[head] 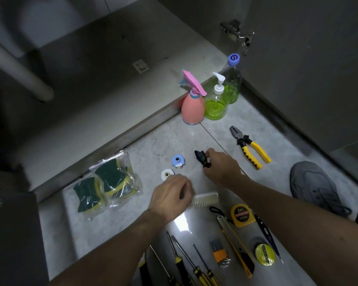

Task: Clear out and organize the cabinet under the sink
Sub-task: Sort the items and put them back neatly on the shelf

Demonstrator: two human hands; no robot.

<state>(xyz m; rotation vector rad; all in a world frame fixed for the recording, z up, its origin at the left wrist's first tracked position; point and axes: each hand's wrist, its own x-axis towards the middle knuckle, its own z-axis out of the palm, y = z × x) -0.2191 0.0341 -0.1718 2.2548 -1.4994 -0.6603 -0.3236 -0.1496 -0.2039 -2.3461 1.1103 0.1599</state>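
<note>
Here the right hand [220, 168] pinches a black clip [202, 157] at centre; the left hand [172, 195] curls over a comb [207, 200]; whether it grips is unclear. Lower right, the tape measure [241, 215] reads "2m".

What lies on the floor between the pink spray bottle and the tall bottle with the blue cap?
In the head view, the green pump bottle stands between the pink spray bottle and the tall bottle with the blue cap, close beside both.
</note>
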